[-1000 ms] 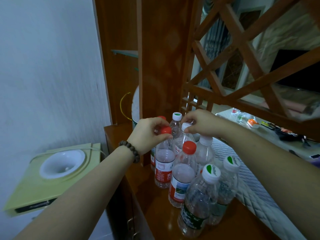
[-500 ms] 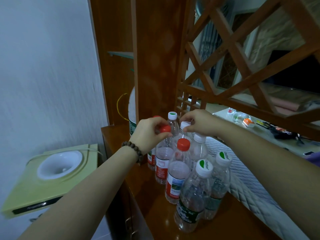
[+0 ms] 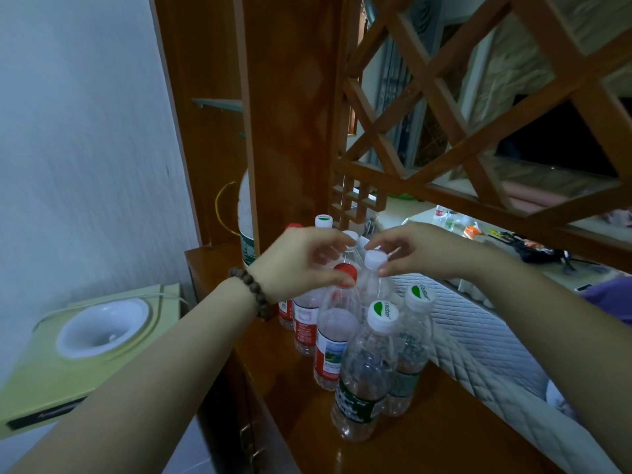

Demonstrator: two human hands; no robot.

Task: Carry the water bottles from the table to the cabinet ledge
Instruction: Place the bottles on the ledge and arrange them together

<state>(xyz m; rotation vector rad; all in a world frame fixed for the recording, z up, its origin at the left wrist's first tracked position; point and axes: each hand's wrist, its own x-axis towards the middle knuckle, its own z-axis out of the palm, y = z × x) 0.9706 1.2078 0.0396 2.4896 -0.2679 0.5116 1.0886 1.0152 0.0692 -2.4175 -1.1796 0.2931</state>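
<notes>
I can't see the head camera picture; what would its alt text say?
Two hands, left hand and right hand, reach over a cluster of water bottles standing on a wooden cabinet ledge, fingers at the caps. A wooden lattice rises behind.

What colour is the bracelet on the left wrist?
Dark brown beads on the bracelet, clearest in the head view.

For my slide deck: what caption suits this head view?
Both hands reach over a cluster of water bottles standing on the wooden ledge.
</notes>
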